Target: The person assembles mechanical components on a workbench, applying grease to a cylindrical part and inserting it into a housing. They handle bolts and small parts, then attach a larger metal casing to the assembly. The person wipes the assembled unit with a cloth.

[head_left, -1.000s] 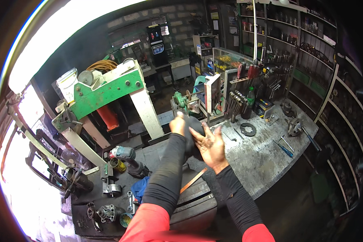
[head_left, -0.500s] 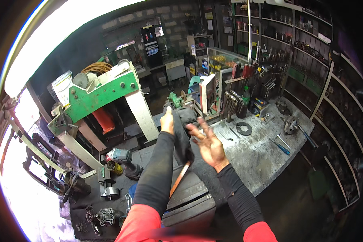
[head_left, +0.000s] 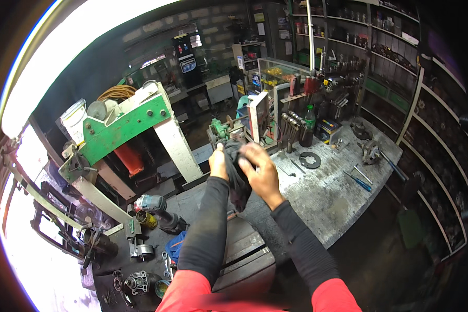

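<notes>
A dark grey cloth [head_left: 239, 183] hangs bunched in front of me above the workbench, its lower end drooping. My left hand [head_left: 219, 163] is closed round the cloth's upper left side, thumb pointing up. On the other side, my right hand [head_left: 261, 174] presses curled fingers and thumb against the cloth; its fingertips are slightly blurred. Folds of the fabric hide parts of the fingers on both hands. Just beyond the cloth stands a green bench machine [head_left: 219, 128], partly covered by my hands.
A green-beamed press frame [head_left: 125, 127] stands left. Near it lie a cordless power tool [head_left: 161, 212], wrenches [head_left: 166, 264] and metal parts [head_left: 138, 281]. The metal bench top [head_left: 325, 195] at right carries a notched ring [head_left: 310, 160], a screwdriver [head_left: 360, 182] and a green-capped bottle [head_left: 308, 127].
My right hand has come in from the right, its spread fingers now curled against the cloth. The cloth's hanging end has shifted and bunched up. My left hand keeps its hold.
</notes>
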A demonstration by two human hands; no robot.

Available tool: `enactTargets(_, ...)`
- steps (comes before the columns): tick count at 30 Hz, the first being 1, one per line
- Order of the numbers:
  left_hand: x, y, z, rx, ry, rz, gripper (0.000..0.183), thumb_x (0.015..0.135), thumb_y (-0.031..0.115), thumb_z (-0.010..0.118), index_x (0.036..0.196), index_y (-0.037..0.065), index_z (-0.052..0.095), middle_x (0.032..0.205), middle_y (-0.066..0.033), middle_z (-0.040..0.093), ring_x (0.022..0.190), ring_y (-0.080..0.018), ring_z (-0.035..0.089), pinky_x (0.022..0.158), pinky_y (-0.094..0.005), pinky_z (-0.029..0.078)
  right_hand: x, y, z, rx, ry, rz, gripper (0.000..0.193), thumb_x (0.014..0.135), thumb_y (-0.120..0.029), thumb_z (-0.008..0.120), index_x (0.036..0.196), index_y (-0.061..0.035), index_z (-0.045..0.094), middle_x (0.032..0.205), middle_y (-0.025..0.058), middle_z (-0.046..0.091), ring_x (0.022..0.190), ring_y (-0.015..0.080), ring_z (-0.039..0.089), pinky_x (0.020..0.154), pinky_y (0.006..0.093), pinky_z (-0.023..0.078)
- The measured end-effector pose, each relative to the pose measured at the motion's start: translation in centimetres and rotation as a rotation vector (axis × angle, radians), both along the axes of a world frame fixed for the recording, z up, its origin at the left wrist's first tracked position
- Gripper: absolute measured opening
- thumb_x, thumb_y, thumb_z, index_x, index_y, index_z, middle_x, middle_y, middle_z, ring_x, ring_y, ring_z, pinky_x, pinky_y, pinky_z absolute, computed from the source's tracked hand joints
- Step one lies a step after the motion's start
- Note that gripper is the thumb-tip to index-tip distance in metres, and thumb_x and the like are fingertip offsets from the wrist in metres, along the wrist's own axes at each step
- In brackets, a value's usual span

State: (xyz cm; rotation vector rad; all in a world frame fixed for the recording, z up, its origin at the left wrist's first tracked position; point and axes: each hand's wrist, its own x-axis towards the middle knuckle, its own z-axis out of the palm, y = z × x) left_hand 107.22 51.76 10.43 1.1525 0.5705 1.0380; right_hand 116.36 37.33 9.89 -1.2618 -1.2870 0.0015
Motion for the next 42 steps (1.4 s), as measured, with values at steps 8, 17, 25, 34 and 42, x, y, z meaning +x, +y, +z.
enactTargets(8, 1.9, -6.0, -0.9, -0.167, 0.269, -0.074, 0.034, 0.107, 0.024, 0.059, 0.127, -0.002, 0.066, 0.107, -0.0154, 0.075, 0.091, -0.0265, 0.07, 0.083, -0.0415, 0.057, -1.2, 1.5, -2.9, -0.095, -0.205, -0.449, 0.071, 0.097, -0.005, 0.061, 0.164, -0.0214, 0.045, 0.151, 0.0157, 0.057, 0.126, 0.0406, 0.061, 0.105, 0.0477, 0.055)
enactTargets(17, 2.6, -8.9, -1.2, 0.227, 0.227, 0.122, 0.038, 0.106, 0.029, 0.061, 0.128, -0.002, 0.065, 0.12, -0.015, 0.071, 0.105, -0.0276, 0.068, 0.092, -0.0389, 0.055, -1.5, -1.5, -2.4, -0.556, -0.453, -0.424, 0.074, 0.093, -0.008, 0.067, 0.162, -0.0068, 0.042, 0.175, 0.0151, 0.025, 0.149, 0.046, 0.04, 0.121, 0.0547, 0.039)
enactTargets(25, 0.0, -4.9, -3.2, -0.561, -0.199, -0.325, 0.041, 0.114, 0.045, 0.049, 0.121, 0.009, 0.068, 0.11, -0.0126, 0.075, 0.097, -0.0271, 0.073, 0.089, -0.0463, 0.061, 0.0, -3.8, -2.7, -0.08, -0.237, 0.065, 0.051, 0.086, -0.013, 0.075, 0.136, -0.0029, 0.071, 0.166, 0.0148, 0.046, 0.151, 0.0403, 0.041, 0.125, 0.0493, 0.034)
enactTargets(34, -1.2, -13.6, 1.4, -0.394, -0.222, -0.622, 0.086, 0.111, 0.067, 0.032, 0.166, 0.002, 0.038, 0.165, -0.0192, 0.048, 0.151, -0.0335, 0.047, 0.128, -0.0406, 0.031, 7.2, 0.8, -3.0, -0.043, 0.812, -0.224, 0.05, 0.106, -0.049, 0.064, 0.103, -0.0002, 0.074, 0.087, 0.0076, 0.077, 0.08, 0.0189, 0.071, 0.077, 0.0403, 0.056)
enactTargets(42, -0.5, -17.1, -1.3, -0.123, 0.191, -0.396, 0.07, 0.114, 0.053, 0.05, 0.161, 0.002, 0.046, 0.163, -0.0106, 0.051, 0.148, -0.0204, 0.046, 0.126, -0.0346, 0.03, 5.0, 1.3, -4.3, -0.134, 0.606, -0.119, 0.032, 0.093, -0.023, 0.076, 0.113, 0.0018, 0.075, 0.106, 0.017, 0.075, 0.102, 0.0354, 0.069, 0.092, 0.0438, 0.054)
